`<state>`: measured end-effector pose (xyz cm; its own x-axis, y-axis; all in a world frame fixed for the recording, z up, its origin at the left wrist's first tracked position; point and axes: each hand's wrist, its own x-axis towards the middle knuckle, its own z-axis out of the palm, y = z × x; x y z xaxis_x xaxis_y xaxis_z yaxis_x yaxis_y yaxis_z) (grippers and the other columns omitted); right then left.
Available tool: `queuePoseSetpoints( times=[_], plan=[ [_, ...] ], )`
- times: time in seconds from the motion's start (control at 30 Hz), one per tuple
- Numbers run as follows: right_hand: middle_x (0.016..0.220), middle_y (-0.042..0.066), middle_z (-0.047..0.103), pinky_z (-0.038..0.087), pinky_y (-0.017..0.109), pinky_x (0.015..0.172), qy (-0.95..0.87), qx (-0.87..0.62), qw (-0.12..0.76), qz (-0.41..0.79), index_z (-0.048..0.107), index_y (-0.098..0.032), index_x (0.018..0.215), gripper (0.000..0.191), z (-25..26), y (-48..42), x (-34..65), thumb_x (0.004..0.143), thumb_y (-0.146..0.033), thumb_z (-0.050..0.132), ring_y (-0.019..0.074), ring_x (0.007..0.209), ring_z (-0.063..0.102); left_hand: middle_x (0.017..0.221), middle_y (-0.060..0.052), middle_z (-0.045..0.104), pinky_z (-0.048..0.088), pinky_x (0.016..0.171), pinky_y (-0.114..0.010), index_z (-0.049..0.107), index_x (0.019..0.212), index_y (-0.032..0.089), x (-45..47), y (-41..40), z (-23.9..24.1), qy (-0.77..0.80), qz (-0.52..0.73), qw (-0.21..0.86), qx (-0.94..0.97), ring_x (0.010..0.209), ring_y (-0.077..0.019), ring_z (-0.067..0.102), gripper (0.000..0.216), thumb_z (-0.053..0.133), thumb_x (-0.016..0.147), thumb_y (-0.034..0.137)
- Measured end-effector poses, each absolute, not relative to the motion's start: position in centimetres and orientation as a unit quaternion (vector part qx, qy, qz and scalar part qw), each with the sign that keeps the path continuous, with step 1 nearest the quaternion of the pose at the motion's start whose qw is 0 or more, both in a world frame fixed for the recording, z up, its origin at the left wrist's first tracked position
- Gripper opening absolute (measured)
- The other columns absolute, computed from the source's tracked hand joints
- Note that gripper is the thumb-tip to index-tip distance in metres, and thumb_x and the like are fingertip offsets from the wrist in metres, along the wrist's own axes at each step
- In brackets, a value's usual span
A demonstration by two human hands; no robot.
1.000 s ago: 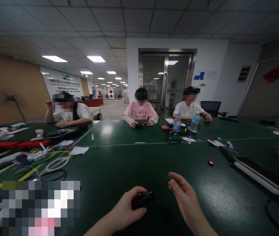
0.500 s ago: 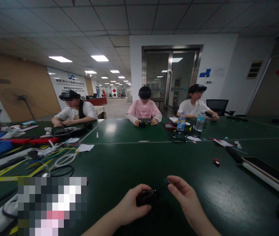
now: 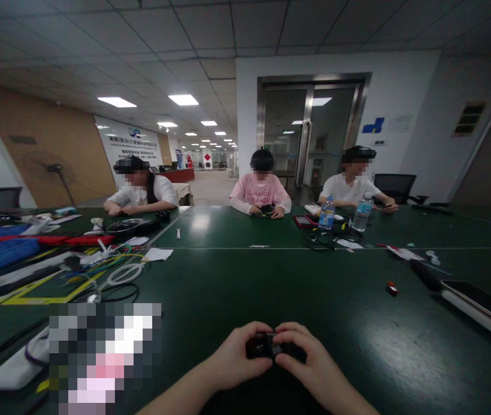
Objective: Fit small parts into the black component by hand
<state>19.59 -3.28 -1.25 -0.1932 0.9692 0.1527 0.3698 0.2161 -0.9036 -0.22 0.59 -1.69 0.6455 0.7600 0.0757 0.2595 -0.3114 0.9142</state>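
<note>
Just over the near part of the green table [image 3: 210, 305], my left hand [image 3: 230, 358] grips a small black blocky object [image 3: 262, 344] between thumb and fingers. My right hand [image 3: 314, 360] closes in from the other side, thumb and fingertips pinching a small dark piece [image 3: 277, 349] against that object. Both hands nearly meet at the fingertips. The exact kind of either thing is too dark to make out, and my fingers cover part of them.
Cables [image 3: 126, 275], a white power strip [image 3: 18, 369] and blue trays [image 3: 3, 257] crowd the left. A small red-and-black item [image 3: 392, 288] and a large flat device [image 3: 483, 311] lie right. Water bottles [image 3: 362, 214] stand farther back. Three people with headsets sit opposite.
My right hand has moved left with its small piece, from apart to right up against the black object in my left hand. The view has shifted slightly to the left.
</note>
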Motion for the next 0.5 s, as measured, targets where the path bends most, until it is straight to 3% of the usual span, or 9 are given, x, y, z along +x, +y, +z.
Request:
queuePoseSetpoints(
  times=[0.37,0.5],
  plan=[
    [0.107,0.005,0.063,0.042,0.038,0.094,-0.669,-0.48,0.392,0.41,0.068,-0.022,0.088,0.015,-1.33,-2.99,19.44,0.074,-0.026,0.066,0.0248,0.104,0.059,0.102,-0.005,0.063,0.047,0.081,-0.033,0.054,0.112,0.017,-0.08,0.54,-0.96,0.342,0.262,0.52,0.737,0.093,-0.0219,0.06,0.043,0.065,0.071,0.013],
    [0.111,0.003,0.063,0.042,0.039,0.096,-0.669,-0.49,0.388,0.401,0.064,-0.026,0.104,0.035,-1.22,-3.36,19.58,0.071,-0.019,0.068,0.0246,0.108,0.056,0.105,-0.006,0.063,0.046,0.084,-0.035,0.052,0.114,0.017,-0.22,0.7,-1.24,0.337,0.275,0.542,0.719,0.096,-0.0224,0.06,0.044,0.064,0.072,0.012]
  ],
)
